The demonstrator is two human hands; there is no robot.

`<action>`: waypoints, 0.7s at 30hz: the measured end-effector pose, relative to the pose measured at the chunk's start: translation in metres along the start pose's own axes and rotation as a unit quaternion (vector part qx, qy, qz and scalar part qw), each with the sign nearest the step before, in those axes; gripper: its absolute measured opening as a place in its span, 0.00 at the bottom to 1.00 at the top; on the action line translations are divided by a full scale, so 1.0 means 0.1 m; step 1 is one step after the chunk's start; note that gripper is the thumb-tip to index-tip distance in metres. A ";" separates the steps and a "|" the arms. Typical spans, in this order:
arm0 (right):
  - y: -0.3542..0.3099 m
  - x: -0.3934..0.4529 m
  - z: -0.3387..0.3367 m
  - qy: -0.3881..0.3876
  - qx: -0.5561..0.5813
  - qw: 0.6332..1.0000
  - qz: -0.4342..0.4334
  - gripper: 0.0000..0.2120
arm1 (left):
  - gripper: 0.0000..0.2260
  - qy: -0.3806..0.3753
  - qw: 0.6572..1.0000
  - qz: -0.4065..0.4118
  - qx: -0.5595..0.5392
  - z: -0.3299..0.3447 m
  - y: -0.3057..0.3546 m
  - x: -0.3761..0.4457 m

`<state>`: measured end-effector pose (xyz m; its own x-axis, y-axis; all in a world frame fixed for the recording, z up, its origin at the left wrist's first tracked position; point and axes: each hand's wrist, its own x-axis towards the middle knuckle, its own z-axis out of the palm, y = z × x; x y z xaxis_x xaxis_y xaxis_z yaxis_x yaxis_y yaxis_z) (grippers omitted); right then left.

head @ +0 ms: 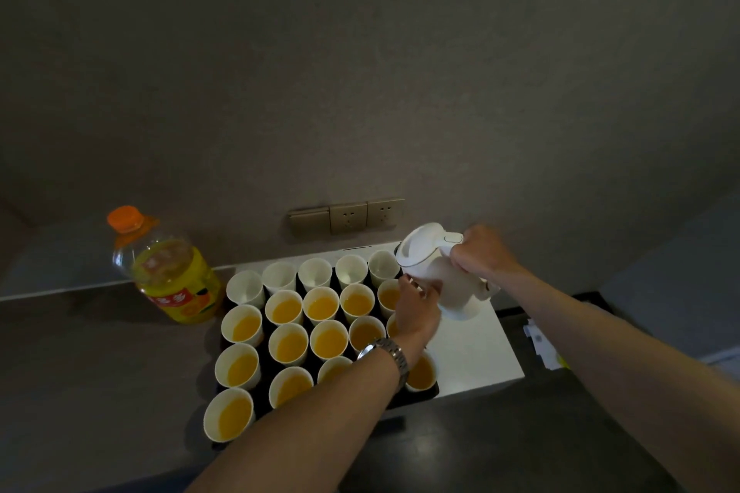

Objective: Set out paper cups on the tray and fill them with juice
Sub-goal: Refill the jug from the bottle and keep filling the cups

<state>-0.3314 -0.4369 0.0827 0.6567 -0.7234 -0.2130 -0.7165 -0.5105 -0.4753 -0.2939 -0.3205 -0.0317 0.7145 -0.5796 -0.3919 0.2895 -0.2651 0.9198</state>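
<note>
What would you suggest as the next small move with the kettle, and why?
Probably tip the white kettle further over the back row of cups: those look empty while the nearer rows hold juice. The right hand grips the handle and the left hand steadies its body.

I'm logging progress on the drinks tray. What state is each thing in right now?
White kettle: lifted, tilted toward the cups, lid shut.
Right hand: grips the kettle's handle.
Left hand: fingers against the kettle's body, steadying it.
Back row of cups: upright, empty.
Other cups: upright, holding orange juice.
Black tray: flat on the counter, packed with cups.
Juice bottle: upright, capped, partly full.
</note>
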 end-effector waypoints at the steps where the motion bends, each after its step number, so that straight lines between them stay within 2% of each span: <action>1: -0.02 0.00 -0.01 -0.004 -0.002 1.000 -0.002 0.06 | 0.21 -0.005 1.000 -0.002 0.001 0.01 -0.01 0.02; 10: -0.14 0.06 -0.02 -0.008 -0.036 0.999 0.008 0.07 | 0.17 -0.020 0.999 -0.037 0.011 0.04 -0.09 0.20; 21: -0.21 0.06 -0.02 -0.016 -0.051 0.998 0.015 0.07 | 0.19 -0.039 0.998 -0.039 -0.003 0.02 -0.13 0.25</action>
<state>-0.3127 -0.4317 0.0934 0.6400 -0.7253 -0.2535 -0.7556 -0.5343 -0.3789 -0.2813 -0.3334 -0.0534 0.6381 -0.6161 -0.4617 0.3461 -0.3061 0.8868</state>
